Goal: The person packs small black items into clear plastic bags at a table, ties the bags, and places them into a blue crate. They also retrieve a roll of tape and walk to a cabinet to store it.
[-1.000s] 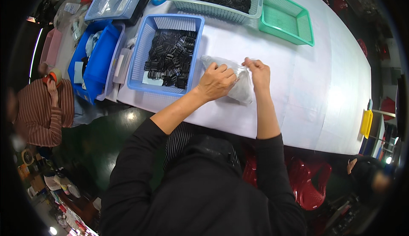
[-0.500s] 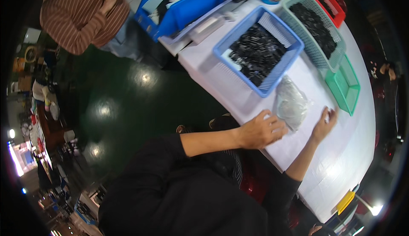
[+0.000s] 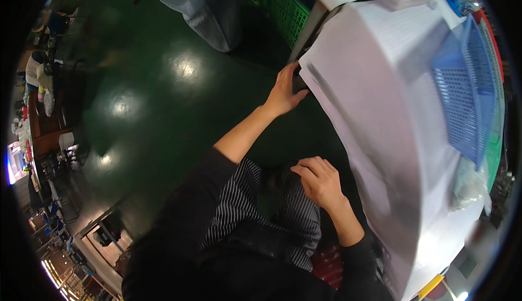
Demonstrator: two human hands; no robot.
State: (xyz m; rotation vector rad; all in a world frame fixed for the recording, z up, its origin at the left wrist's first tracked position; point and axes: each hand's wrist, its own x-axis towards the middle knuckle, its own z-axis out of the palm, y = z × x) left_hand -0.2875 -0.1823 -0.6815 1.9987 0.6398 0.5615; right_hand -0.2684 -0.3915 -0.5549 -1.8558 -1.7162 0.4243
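My left hand (image 3: pixel 284 91) is at the near left corner of the white-covered table (image 3: pixel 380 100). Its thumb stands apart from the fingers, and the fingertips reach to the edge of the covering, partly hidden there. Nothing shows in its grasp. Over my striped trousers (image 3: pixel 296 211) hovers my right hand (image 3: pixel 321 182), beside the table's front edge. Its fingers are curled together, with no object visible in them. A clear plastic bag (image 3: pixel 468 185) rests at the table's far right, away from both hands.
A blue mesh basket (image 3: pixel 462 94) stands on the table's right side, with part of a green basket (image 3: pixel 495 162) behind it. Beyond the left corner is a green crate (image 3: pixel 280 13). Another person's grey-trousered leg (image 3: pixel 204 13) stands on the green floor (image 3: pixel 147 121).
Both hands have left the plastic bag: my left went to the table's corner, my right drew back over my lap. The view has swung left, pushing the baskets to the right rim.
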